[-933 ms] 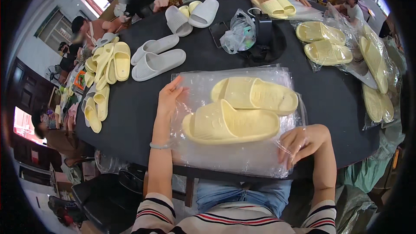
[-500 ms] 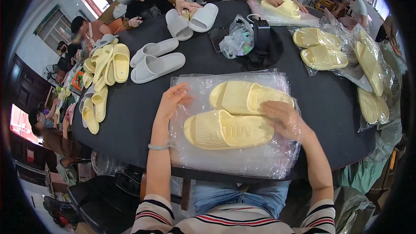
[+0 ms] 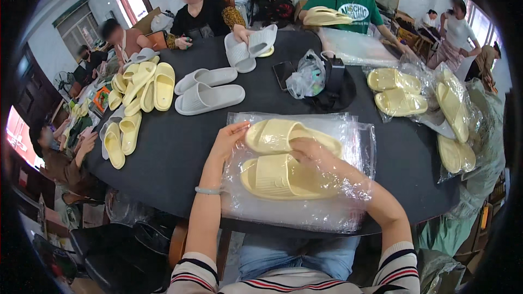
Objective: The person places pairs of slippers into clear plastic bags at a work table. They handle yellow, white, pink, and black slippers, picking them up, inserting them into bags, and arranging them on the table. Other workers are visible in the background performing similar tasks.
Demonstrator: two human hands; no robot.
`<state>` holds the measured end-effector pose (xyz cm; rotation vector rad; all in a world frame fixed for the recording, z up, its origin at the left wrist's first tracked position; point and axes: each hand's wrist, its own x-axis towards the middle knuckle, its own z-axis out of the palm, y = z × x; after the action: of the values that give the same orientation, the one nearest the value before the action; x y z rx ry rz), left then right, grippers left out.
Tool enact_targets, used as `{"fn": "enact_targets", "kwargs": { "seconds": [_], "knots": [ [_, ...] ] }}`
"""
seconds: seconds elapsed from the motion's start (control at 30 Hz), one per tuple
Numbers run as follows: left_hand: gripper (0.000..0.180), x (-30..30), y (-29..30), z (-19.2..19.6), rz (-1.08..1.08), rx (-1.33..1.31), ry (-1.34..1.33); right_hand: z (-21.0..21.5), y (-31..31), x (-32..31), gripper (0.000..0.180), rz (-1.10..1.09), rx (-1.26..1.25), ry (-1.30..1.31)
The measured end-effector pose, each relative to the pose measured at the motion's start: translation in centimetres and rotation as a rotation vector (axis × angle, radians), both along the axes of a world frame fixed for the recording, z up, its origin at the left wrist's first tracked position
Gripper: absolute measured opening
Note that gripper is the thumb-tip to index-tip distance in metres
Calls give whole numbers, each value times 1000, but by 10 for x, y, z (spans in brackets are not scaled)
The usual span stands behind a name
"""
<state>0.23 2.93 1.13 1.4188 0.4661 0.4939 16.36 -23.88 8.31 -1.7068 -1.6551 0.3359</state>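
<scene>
Two pale yellow slippers, the far slipper (image 3: 269,136) and the near slipper (image 3: 267,177), lie side by side with toes to the left. Clear plastic film of a bag (image 3: 357,155) shows around them, on top of a stack of similar bags. My left hand (image 3: 231,137) is at the far slipper's toe, its fingers closed on the bag's left end. My right hand (image 3: 313,153) reaches across from the right, its bent fingers at the strap opening of the far slipper, slightly blurred. Film appears to lie over my right forearm.
Grey slippers (image 3: 210,98) and a pile of yellow slippers (image 3: 143,84) are to the left. Bagged yellow slippers (image 3: 400,100) line the right. A knotted plastic bag (image 3: 306,79) and phone (image 3: 283,73) sit at the back. A co-worker in green (image 3: 348,13) holds slippers opposite; another handles grey ones.
My view has tilted up. My left hand has closed in on the far slipper's toe. My right hand has moved left over the slippers, which shifted left within the bag stack.
</scene>
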Motion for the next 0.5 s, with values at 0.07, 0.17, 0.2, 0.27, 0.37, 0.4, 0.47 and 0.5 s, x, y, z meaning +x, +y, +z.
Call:
{"fn": "enact_targets", "kwargs": {
  "seconds": [0.07, 0.17, 0.2, 0.27, 0.37, 0.4, 0.47, 0.5],
  "knots": [
    [33, 2, -10, 6, 10, -107, -47, 7, 1, 2, 29, 157, -18, -73],
    [33, 5, -16, 14, -3, -67, 2, -14, -3, 5, 33, 164, 3, 16],
    [32, 5, -15, 13, -8, -73, -5, -25, -4, 6, 34, 129, 18, 76],
    [32, 0, -11, 10, 1, -85, -14, -16, -6, -5, 34, 156, -7, -1],
    [32, -1, -8, 10, -27, -66, 104, 16, -25, -25, 33, 34, -53, 28],
    [32, -2, -10, 13, -20, -95, 74, 25, -28, -32, 32, -30, -60, 61],
    [33, -4, -11, 16, -4, -131, 36, 19, -25, -27, 29, 59, -9, 152],
    [33, -7, -7, 19, -26, -130, 33, 15, -22, -21, 28, 101, 17, 198]
  ]
}}
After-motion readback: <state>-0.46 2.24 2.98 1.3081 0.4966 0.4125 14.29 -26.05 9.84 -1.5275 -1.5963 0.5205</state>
